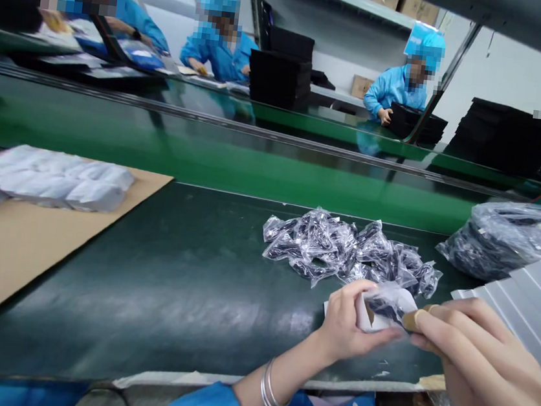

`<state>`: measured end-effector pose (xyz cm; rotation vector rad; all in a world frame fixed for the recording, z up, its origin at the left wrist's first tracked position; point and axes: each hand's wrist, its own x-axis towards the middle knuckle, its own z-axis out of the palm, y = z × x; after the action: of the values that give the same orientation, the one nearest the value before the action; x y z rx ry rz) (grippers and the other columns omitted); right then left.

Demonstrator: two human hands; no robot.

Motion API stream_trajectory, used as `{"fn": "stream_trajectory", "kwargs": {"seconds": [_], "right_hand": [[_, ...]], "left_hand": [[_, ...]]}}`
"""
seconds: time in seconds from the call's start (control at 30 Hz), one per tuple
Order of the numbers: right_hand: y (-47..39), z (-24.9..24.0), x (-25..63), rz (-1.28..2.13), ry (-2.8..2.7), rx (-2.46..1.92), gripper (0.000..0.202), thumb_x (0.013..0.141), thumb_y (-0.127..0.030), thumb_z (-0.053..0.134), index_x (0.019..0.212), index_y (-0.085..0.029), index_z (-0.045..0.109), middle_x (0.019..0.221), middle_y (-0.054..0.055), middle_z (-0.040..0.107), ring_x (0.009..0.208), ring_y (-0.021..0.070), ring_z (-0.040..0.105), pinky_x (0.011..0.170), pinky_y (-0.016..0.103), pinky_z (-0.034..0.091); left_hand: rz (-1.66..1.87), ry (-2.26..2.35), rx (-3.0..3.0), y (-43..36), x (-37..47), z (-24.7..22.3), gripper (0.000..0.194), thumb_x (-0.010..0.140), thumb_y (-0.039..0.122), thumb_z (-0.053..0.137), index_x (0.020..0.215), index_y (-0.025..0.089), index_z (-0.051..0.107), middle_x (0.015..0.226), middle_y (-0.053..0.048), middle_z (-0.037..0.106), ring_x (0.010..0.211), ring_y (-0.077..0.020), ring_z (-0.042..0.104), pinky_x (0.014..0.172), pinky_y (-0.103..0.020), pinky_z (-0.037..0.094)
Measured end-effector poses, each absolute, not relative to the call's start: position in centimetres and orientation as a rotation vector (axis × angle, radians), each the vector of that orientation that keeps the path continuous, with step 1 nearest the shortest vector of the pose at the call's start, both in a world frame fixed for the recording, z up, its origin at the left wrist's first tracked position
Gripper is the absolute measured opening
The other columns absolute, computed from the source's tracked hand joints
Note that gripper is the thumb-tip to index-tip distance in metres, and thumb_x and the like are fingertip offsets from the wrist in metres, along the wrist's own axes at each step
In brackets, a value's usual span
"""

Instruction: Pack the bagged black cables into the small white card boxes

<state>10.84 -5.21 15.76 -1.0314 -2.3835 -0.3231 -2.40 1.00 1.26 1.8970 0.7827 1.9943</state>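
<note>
My left hand (345, 321) is wrapped round a small white box (364, 316), its open end facing up and to the right. In the mouth of that box sits a clear plastic bag with a black item (386, 306) inside; its exact kind cannot be made out. The fingers of my right hand (483, 351), with tan covers on the tips, are closed at the bag's right end by the opening. Just beyond my hands lies a pile of similar clear bags with black contents (353, 248) on the dark green work surface (183, 284).
At left, several white-wrapped packages (58, 179) rest on a cardboard sheet (66, 232). To the right are a row of white boxes (532, 311) and a large plastic-wrapped bundle (515, 237). Co-workers in blue sit across the green belt line (256, 152), beside black stacks (280, 74).
</note>
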Motion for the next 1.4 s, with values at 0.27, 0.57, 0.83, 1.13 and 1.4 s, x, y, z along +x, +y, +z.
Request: {"fn": "stream_trajectory", "kwargs": {"seconds": [0.27, 0.57, 0.83, 1.13, 1.4], "right_hand": [[-2.9, 13.8, 8.8, -0.318, -2.251, -0.979, 0.028, 0.089, 0.005, 0.046, 0.105, -0.016, 0.056, 0.089, 0.004, 0.064, 0.077, 0.0123, 0.051, 0.07, 0.024, 0.046], [-3.6, 8.7, 5.7, -0.567, -1.941, -1.201, 0.029, 0.089, -0.001, 0.047, 0.105, -0.02, 0.062, 0.085, 0.001, 0.071, 0.092, 0.0181, 0.059, 0.083, 0.036, 0.034], [-4.1, 6.8, 6.6, -0.566, -1.62, -1.191, 0.024, 0.085, -0.01, 0.065, 0.106, -0.021, 0.062, 0.108, 0.005, 0.067, 0.108, 0.0215, 0.059, 0.099, 0.04, 0.04], [-5.2, 8.8, 8.0, 0.576, -1.6, -1.343, 0.027, 0.098, -0.034, 0.05, 0.107, -0.028, 0.075, 0.107, 0.002, 0.071, 0.096, 0.0167, 0.068, 0.081, 0.022, 0.055], [-5.5, 9.1, 7.8, 0.428, -1.676, -1.304, 0.023, 0.092, -0.028, 0.061, 0.11, -0.032, 0.074, 0.107, 0.0, 0.071, 0.091, 0.0117, 0.069, 0.079, 0.013, 0.053]], "left_hand": [[2.01, 0.795, 1.985, 1.7, -3.0, 1.8, 0.032, 0.093, 0.05, 0.056, 0.108, 0.023, 0.047, 0.091, -0.004, 0.06, 0.071, -0.0137, 0.062, 0.057, -0.022, 0.05], [2.176, 0.774, 1.862, 1.6, -2.5, 1.0, 0.052, 0.095, 0.036, 0.058, 0.136, 0.021, 0.029, 0.105, -0.008, 0.06, 0.09, -0.0164, 0.069, 0.075, -0.03, 0.06], [2.14, 0.727, 1.891, 1.3, -2.4, 0.6, 0.063, 0.086, 0.043, 0.07, 0.132, 0.018, 0.035, 0.103, -0.008, 0.063, 0.088, -0.018, 0.069, 0.074, -0.029, 0.06], [2.08, 0.822, 2.01, 1.3, -3.1, 1.7, 0.028, 0.091, 0.044, 0.061, 0.097, 0.023, 0.044, 0.088, -0.005, 0.062, 0.069, -0.0145, 0.065, 0.055, -0.022, 0.052], [2.096, 0.758, 1.902, 1.1, -2.5, 0.8, 0.045, 0.089, 0.043, 0.066, 0.118, 0.022, 0.039, 0.093, -0.007, 0.063, 0.075, -0.0164, 0.067, 0.061, -0.026, 0.057]]}}
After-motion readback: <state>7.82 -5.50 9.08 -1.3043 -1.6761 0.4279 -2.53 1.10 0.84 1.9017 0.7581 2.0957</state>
